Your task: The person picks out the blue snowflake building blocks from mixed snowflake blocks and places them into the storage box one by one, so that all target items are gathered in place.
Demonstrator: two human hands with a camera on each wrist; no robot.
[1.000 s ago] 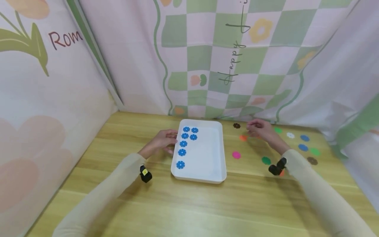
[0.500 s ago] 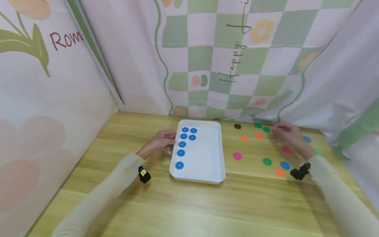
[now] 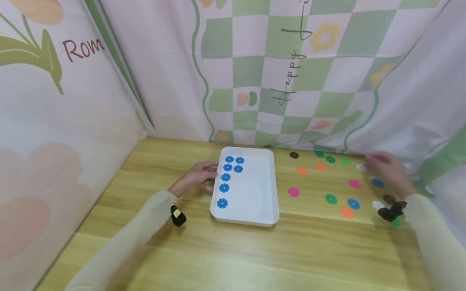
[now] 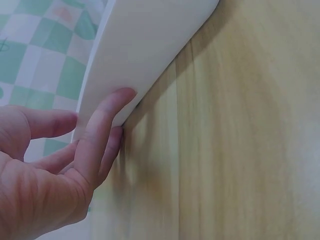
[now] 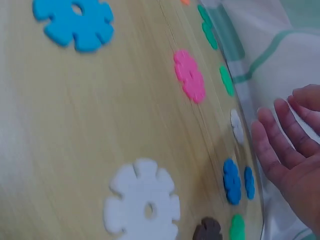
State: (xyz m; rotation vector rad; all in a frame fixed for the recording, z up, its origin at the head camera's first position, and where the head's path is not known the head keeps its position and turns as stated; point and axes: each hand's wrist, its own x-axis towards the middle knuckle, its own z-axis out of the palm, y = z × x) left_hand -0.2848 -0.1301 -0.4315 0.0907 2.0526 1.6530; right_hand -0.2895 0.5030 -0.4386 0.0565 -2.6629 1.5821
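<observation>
My left hand (image 3: 194, 177) is at the left side of a white tray (image 3: 251, 221). In the left wrist view, its loosely bent fingers (image 4: 95, 135) rest against the tray's outer wall (image 4: 145, 40). Inside the tray lie several blue flower-shaped plastic discs (image 3: 225, 177), mostly lined up along the left side. At the far right of the table, my right hand (image 3: 387, 169) is above the loose discs, close to a white disc (image 3: 361, 167) and a blue disc (image 3: 378, 183). The right wrist view shows its fingers loosely bent, with nothing held.
Several loose discs lie right of the tray, among them brown (image 3: 294, 155), orange (image 3: 301, 170), pink (image 3: 293, 192), green (image 3: 331, 199) and blue (image 3: 353, 203) ones. Patterned curtains (image 3: 291, 81) hang at the back edge of the wooden table (image 3: 233, 258).
My right hand has moved rightward across the loose discs, uncovering green, orange and pink ones. The left hand remains at the tray, and the blue discs inside keep their places.
</observation>
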